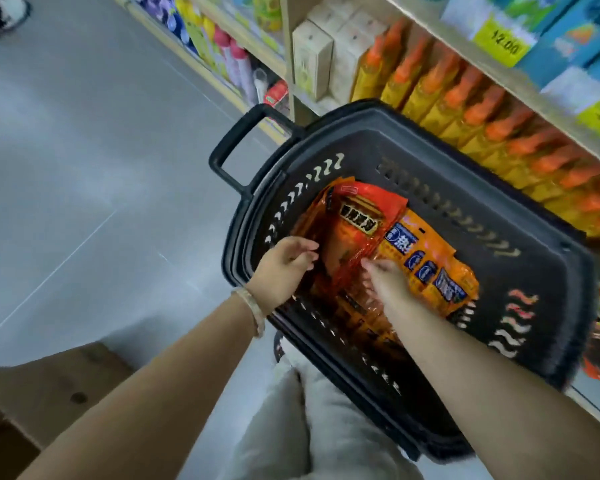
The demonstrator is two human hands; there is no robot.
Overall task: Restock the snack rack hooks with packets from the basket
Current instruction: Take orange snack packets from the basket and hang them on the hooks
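Glossy packets [355,220] lie heaped in the basket [413,133]. They are probably light, crinkly and slippery, best pinched by the flat top seal at 12 o'clock. The left hand [283,265] reaches the heap's 9 o'clock edge, its grip wide. The right hand [390,284] is on the middle, and I cannot tell its grip.

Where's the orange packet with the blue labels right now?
Head view: the orange packet lies inside the black basket, right of the red packet, just past the right hand.
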